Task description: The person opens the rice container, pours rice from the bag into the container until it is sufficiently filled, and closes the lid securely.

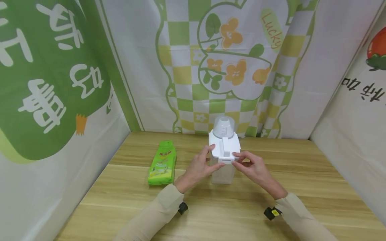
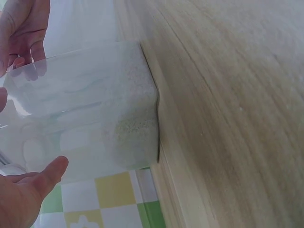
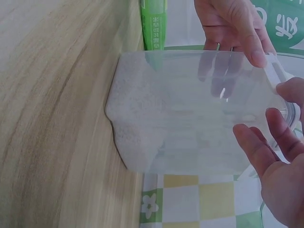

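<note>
A clear, tall storage container (image 1: 222, 175) stands upright on the table, with a white lid (image 1: 215, 140) on it and a clear measuring cup (image 1: 223, 126) upside down on top. Pale grains (image 3: 137, 99) fill its bottom part; their exact kind is hard to tell. My left hand (image 1: 200, 163) holds the lid's left side, thumb at the front edge and a finger on top. At the front right corner, my right hand (image 1: 254, 168) pinches the lid's edge between thumb and index finger. Its other fingers are bent beside the clear wall.
A green packet (image 1: 163, 164) lies flat on the wooden table (image 1: 120, 197), left of the container. Behind the container hangs a checked, flowered curtain (image 1: 184, 80). Printed cloth walls stand on the left (image 1: 90, 160) and right (image 1: 346, 120).
</note>
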A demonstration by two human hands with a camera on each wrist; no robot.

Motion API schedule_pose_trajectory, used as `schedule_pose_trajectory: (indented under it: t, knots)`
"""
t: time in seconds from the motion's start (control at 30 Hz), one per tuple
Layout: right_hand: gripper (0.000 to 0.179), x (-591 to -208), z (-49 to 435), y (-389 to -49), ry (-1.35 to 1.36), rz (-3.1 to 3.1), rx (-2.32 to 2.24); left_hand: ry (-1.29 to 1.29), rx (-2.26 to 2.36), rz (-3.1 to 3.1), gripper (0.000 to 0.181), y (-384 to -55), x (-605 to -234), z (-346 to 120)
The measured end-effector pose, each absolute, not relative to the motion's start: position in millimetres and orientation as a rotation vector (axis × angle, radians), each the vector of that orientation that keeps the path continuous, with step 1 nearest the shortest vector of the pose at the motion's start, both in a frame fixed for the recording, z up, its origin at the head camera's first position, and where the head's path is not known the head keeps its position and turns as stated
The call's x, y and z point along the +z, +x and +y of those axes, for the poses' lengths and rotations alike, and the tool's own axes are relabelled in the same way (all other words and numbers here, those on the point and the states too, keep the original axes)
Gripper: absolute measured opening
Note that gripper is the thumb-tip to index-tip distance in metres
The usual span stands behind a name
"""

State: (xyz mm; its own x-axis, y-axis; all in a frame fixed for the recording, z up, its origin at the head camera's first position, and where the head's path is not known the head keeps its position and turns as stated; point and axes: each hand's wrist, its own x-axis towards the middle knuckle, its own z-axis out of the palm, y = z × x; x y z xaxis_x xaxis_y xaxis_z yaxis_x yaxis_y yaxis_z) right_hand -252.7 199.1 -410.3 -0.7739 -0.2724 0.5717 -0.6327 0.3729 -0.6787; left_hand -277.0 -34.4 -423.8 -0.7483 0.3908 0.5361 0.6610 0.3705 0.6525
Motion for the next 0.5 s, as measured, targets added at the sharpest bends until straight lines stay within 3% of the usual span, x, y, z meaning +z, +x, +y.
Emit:
schedule_pose_trajectory:
  t: [0.5]
  knots:
    - [0.025,-407.7,203.0,-250.1,0.772,-2.349,1.276,-0.968,-1.218,-2.439,0.065,-278.3,-420.0,-44.0]
